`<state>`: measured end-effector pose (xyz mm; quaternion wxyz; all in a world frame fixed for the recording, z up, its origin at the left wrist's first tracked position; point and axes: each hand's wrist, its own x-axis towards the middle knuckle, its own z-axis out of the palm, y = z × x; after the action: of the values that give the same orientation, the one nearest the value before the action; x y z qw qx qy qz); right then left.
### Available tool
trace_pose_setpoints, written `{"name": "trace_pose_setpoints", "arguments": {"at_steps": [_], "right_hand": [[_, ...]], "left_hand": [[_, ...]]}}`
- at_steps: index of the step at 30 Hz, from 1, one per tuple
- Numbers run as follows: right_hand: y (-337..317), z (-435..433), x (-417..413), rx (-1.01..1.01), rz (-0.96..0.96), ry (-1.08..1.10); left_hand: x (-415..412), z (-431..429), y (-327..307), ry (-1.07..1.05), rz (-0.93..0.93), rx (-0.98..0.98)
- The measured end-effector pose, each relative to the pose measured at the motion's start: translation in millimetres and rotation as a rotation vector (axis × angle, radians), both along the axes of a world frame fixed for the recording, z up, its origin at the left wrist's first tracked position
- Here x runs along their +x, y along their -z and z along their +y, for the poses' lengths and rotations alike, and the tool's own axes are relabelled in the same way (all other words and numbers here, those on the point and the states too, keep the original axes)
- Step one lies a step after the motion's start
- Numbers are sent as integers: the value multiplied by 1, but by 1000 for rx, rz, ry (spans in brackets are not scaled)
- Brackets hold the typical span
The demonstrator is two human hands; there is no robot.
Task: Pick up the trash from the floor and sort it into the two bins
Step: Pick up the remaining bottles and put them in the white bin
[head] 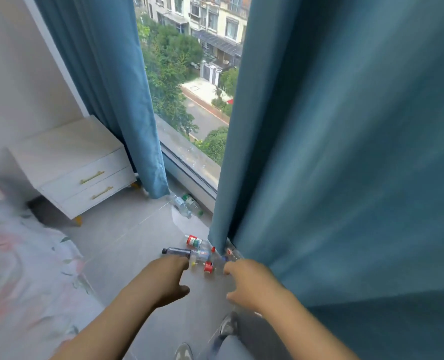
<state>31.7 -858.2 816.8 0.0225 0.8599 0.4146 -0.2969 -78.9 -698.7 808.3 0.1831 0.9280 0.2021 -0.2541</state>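
On the grey tiled floor [127,229], small plastic bottles with red caps [195,241] lay beside the blue curtain [345,152]. The left hand [167,278] and right hand [246,279] hovered near them, loose and empty.

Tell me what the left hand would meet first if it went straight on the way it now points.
Most likely the clear bottle, lying just beyond the fingertips of the left hand, beside the dark bottle. Depth is unclear, so it might brush the dark one first.
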Motion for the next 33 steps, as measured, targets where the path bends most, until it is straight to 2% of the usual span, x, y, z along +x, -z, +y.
{"name": "trace_pose_setpoints", "arguments": {"at_steps": [19, 27, 33], "right_hand": [[8, 178, 142, -18, -19, -346], [33, 236, 170, -95, -5, -352], [57, 291, 170, -138, 24, -193]], "left_hand": [[82, 134, 1, -380, 3, 14], [111, 201, 15, -332, 46, -1], [117, 279, 26, -196, 91, -4]]}}
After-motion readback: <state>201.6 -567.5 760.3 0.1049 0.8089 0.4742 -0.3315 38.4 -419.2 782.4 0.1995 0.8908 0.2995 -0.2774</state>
